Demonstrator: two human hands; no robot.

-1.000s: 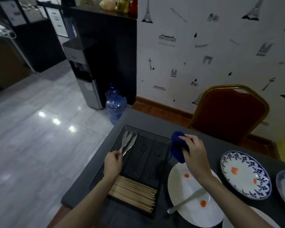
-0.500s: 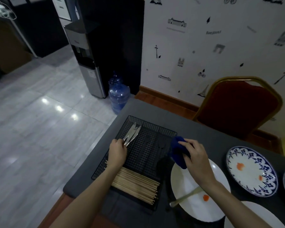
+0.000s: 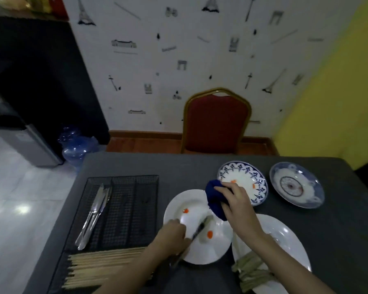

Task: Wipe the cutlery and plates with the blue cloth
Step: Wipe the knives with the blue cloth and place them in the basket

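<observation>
My right hand grips the bunched blue cloth just above the far right rim of a white plate marked with red spots. My left hand curls round the handle of a dark, blurred utensil lying across that plate. Behind it stand a blue-patterned plate with orange spots and a blue-and-white dish. Another white plate sits at the near right, partly under my right forearm. Two or three metal knives lie in the black mesh tray.
Pale chopsticks fill the tray's near compartment. A bundle of pale sticks rests on the near right plate. A red chair stands behind the grey table. A water bottle and dispenser are on the floor to the left.
My left hand left the knives in the tray and moved right onto the utensil on the white plate. The view swung right. My right hand kept hold of the cloth.
</observation>
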